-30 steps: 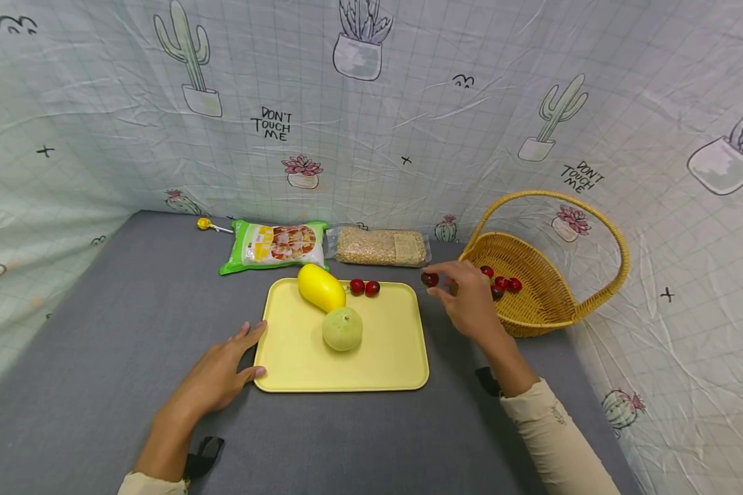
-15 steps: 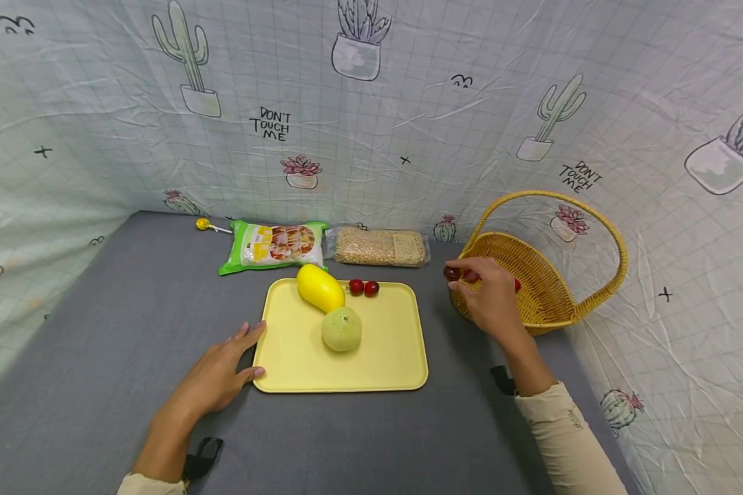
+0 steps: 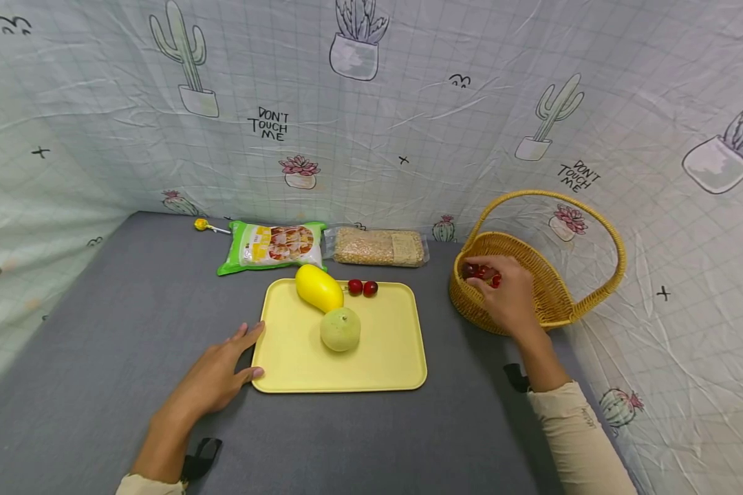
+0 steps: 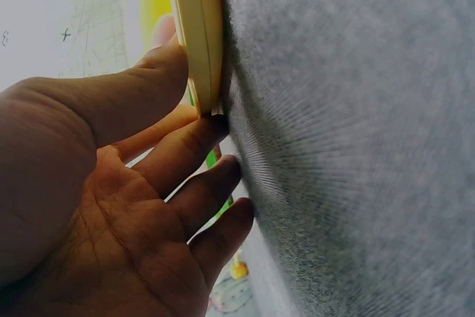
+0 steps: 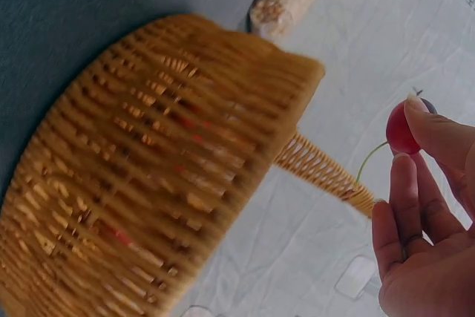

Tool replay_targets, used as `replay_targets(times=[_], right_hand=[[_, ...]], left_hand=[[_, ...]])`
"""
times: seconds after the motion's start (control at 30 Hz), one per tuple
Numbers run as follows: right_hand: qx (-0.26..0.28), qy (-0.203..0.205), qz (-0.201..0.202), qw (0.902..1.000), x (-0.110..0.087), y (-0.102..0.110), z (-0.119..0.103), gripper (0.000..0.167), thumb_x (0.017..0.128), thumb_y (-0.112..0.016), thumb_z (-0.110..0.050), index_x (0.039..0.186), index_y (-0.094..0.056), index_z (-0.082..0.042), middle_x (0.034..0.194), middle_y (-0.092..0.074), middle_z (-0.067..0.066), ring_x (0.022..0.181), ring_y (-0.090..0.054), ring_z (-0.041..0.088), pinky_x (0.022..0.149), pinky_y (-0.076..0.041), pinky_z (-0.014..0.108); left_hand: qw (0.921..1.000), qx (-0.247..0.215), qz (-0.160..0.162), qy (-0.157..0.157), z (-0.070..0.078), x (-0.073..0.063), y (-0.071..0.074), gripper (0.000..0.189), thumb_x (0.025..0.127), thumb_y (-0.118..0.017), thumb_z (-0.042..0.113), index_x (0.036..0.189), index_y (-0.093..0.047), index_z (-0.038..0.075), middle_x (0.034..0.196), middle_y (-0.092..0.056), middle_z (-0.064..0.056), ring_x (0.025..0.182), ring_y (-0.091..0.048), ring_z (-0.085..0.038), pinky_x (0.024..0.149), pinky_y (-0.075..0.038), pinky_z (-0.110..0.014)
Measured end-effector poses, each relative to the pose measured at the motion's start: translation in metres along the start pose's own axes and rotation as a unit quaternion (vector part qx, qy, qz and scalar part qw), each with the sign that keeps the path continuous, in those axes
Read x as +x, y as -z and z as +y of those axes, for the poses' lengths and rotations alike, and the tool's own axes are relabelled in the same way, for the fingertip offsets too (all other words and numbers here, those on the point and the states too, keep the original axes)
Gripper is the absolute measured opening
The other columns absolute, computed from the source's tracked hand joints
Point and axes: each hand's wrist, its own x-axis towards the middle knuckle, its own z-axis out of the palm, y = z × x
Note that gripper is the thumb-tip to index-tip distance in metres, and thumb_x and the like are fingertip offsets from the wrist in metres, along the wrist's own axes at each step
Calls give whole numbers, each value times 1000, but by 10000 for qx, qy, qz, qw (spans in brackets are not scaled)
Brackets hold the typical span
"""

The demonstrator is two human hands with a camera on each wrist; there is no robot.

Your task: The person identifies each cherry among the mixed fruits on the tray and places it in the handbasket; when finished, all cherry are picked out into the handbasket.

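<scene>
My right hand [image 3: 506, 292] pinches a dark red cherry [image 5: 401, 128] with a thin green stem, up above the yellow wicker basket [image 5: 163, 161]. A few more cherries [image 3: 496, 280] show inside that basket, partly hidden by the hand. At the left, my left hand [image 3: 213, 377] rests against the side of a pale yellow tray [image 3: 384, 357], fingers extended; in the left wrist view its thumb lies on the tray's rim [image 4: 199, 35]. On the tray are a yellow mango [image 3: 319, 289], a round pale green fruit [image 3: 340, 329] and two cherries [image 3: 362, 288] side by side.
Behind the tray lie a green-and-white food packet [image 3: 275, 245] and a clear bag of grain [image 3: 378, 247]. A yellow lollipop [image 3: 202, 224] sits at the back left. The basket's tall handle [image 3: 616, 254] arches over it, near the patterned cloth wall [image 3: 371, 137].
My right hand has moved right with the cherry, from beside the tray's right side to over the basket. The left hand has stayed at the tray's edge.
</scene>
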Motion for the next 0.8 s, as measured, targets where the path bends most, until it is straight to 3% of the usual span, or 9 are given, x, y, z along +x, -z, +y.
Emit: replay_targets(times=[0.3,0.8], right_hand=[[-202,-538,-136,9983,0,10,16,31,89,-86,-7,119,-81,-11,105,-77,16,81,-63,29,70,-40,32],[-372,-1301,-385,9901,1,14,49,33,92,-85,-9,124,-80,-14,106,-73,17,87,-65,31,68,-43,35]], left_hand=[[10000,-1,-3,-58,-1,0,1,85,94,-81,20,165,-38,6,164,-35,-37,146,-43,-60,111,-42,-75],[10000,8,-48,-20,-1,1,0,85,94,-81,22,166,-37,7,164,-35,-37,146,-43,-60,110,-42,-75]])
